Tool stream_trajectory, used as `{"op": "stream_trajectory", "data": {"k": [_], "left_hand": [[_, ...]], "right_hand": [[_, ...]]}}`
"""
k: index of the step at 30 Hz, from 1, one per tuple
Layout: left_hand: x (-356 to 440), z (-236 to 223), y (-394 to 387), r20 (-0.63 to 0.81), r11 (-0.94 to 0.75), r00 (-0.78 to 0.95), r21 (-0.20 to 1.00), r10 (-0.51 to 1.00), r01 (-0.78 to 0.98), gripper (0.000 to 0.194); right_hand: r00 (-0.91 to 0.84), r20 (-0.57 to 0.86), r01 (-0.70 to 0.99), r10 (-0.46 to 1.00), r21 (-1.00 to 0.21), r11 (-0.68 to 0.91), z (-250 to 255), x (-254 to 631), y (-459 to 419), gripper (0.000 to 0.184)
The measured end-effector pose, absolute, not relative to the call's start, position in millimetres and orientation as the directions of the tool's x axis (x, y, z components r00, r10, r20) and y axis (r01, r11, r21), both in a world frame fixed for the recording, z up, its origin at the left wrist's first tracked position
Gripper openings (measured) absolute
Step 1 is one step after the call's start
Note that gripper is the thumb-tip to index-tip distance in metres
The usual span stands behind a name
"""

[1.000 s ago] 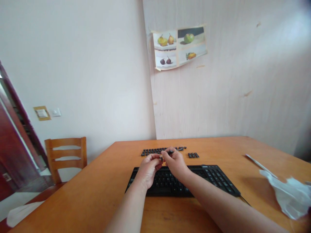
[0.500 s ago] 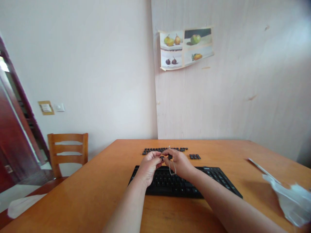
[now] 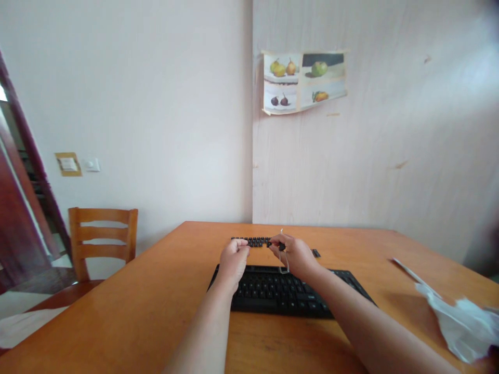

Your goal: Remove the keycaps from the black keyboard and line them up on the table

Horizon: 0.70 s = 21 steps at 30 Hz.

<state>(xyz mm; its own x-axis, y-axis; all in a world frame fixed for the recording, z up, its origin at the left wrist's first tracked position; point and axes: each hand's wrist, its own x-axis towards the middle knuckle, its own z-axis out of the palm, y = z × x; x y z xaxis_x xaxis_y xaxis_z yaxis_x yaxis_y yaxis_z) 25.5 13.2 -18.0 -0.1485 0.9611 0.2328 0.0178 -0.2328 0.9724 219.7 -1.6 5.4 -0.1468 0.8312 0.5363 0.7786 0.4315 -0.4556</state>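
A black keyboard (image 3: 273, 293) lies on the table beneath my hands, its upper rows partly stripped of caps. My left hand (image 3: 233, 262) is over its top left edge, thumb and fingers pinched together; anything between them is hidden. My right hand (image 3: 298, 255) grips a keycap puller (image 3: 283, 264) with a dark handle and thin wire loops. A small black keycap (image 3: 268, 243) shows at the right fingertips; whether it is held or lies behind them I cannot tell. Behind my hands, loose keycaps (image 3: 255, 242) stand in rows.
More keycaps (image 3: 316, 253) lie right of my right hand. On the right of the wooden table (image 3: 175, 291) are a thin white stick (image 3: 415, 275) and a crumpled plastic bag (image 3: 458, 324). A wooden chair (image 3: 103, 239) stands at the left, and a wall is behind the table.
My hands have come apart: the left has moved slightly left, the right slightly right with the puller. The small keycap between them is no longer at the left fingertips. The view has shifted a little.
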Motion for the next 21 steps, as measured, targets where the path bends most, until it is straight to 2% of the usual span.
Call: {"op": "stream_trajectory", "data": {"k": [3,7,13,18,21], "left_hand": [[17.0,-19.0,16.8,0.333,-0.295,-0.194,0.934,0.923,0.201,0.012],[15.2,-19.6,12.1,0.394,-0.327,-0.130,0.875,0.910,0.357,0.014],[19.0,-27.5,7.8,0.378,-0.318,-0.051,0.839,0.924,0.442,0.011],[18.3,-34.7,10.2,0.413,-0.322,-0.024,0.742,0.910,0.588,0.017],[18.6,-36.5,10.2,0.424,-0.315,-0.034,0.721,0.905,0.617,0.019]], "right_hand": [[-0.088,0.520,0.804,0.849,-0.466,0.369,7.6,227.7,10.0,0.017],[-0.077,0.460,0.855,0.884,-0.426,0.297,10.8,233.2,26.4,0.019],[-0.094,0.349,0.918,0.932,-0.333,0.217,6.3,231.7,55.1,0.017],[-0.094,0.288,0.945,0.953,-0.276,0.177,-5.9,224.8,76.0,0.017],[-0.098,0.254,0.958,0.962,-0.238,0.160,-13.0,220.7,86.1,0.018]]}}
